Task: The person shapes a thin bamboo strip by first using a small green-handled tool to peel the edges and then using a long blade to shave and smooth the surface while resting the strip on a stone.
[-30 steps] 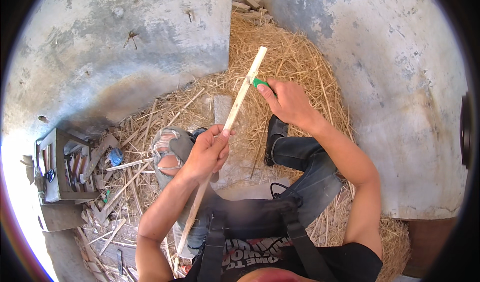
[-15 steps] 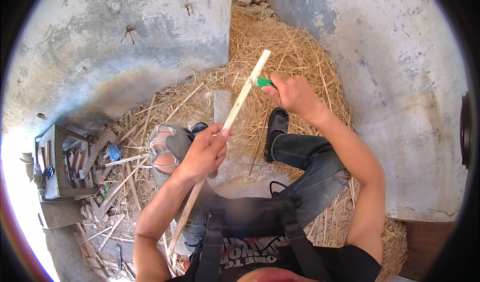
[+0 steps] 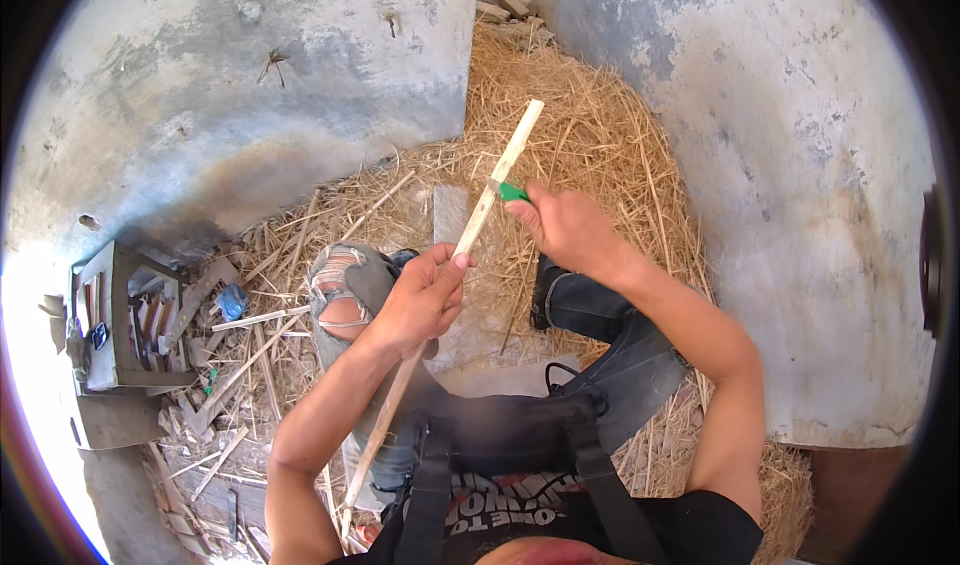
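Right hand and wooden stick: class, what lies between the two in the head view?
The green knife lies between the right hand and the wooden stick, its blade against the stick; the head view shows this.

room at right, middle barred

a hand could pass over the straw (image 3: pixel 625 135) between the right hand (image 3: pixel 572 230) and the wall (image 3: pixel 810 165). the pale stick (image 3: pixel 515 152) slants across the centre, the green-handled tool (image 3: pixel 513 193) against it; the left knee (image 3: pixel 345 312) (showing through torn denim (image 3: pixel 374 277)) crowds the outer side of the left hand (image 3: pixel 425 297).
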Demonstrator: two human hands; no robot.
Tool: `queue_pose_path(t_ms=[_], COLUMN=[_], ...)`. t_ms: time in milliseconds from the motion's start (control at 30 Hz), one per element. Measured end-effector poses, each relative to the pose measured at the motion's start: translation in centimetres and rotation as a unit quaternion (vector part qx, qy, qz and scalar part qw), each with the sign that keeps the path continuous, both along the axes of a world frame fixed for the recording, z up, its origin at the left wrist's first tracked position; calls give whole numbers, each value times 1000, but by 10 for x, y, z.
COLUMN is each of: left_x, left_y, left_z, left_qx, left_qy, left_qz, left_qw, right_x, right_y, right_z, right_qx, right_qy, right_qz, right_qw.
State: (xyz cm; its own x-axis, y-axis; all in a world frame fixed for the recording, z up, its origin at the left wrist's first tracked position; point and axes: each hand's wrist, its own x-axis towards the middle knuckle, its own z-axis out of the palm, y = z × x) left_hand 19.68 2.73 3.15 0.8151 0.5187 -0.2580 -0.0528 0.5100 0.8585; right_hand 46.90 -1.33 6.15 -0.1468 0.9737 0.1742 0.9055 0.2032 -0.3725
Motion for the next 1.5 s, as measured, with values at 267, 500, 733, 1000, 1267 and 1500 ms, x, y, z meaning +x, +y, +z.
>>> queue_pose_path(t_ms=[267,500,733,1000,1267,1500], left_x=[4,-28,-12,-9,-10,-19], left_y=[6,-4,4,0,0,0], left_z=[-2,-1,-7,-6,-1,-1], left_qx=[-16,-49,-7,-13,-33,-32], left_qy=[19,79,36,39,74,14], left_qz=[9,-43,-38,-29,-31,-17], left_qw=[1000,995,999,999,996,999], right_x=[25,111,62,6,2,-4], right_y=[19,9,-30,-13,-13,-2], right_z=[-34,59,-16,-6,-9,-6], right_qx=[86,129,111,113,109,113], right_qy=[-108,-73,22,-154,-154,-117], right_qz=[11,-386,-150,-38,-26,18], right_qw=[990,911,982,981,982,986])
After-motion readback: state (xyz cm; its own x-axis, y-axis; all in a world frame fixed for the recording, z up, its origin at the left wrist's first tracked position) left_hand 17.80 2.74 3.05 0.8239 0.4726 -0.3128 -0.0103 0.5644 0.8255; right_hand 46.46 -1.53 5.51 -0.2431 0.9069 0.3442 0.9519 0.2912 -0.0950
